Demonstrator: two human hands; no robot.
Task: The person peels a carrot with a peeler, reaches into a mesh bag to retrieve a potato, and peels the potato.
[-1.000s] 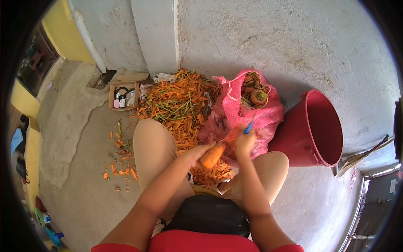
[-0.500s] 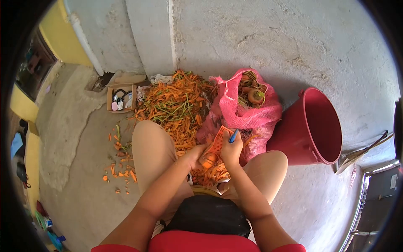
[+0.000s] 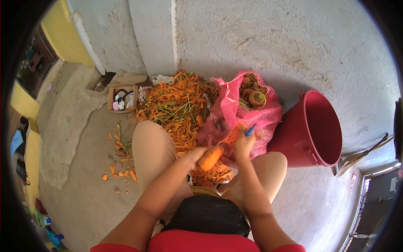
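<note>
A large, partly peeled carrot [image 3: 210, 158] lies in my left hand [image 3: 194, 158], whose fingers are closed around its side. My right hand [image 3: 244, 145] grips a flat orange perforated tool [image 3: 233, 133], smeared by motion. The tool's blue end [image 3: 250, 130] sticks out beyond the fist. It is held above and to the right of the carrot, close to its upper end. Below both hands, between my knees, are carrot peelings [image 3: 213, 174].
A big heap of peelings [image 3: 172, 105] lies against the wall, beside a pink mesh sack [image 3: 228, 111] of carrots. Right of the sack, a dark red bucket [image 3: 289, 130] leans tilted. A cardboard box [image 3: 121, 110] with small items stands left, and a dustpan [image 3: 346, 161] far right.
My right hand has moved right and away from the carrot with the orange tool. More of the carrot now shows; my left hand has stayed nearly in place.
</note>
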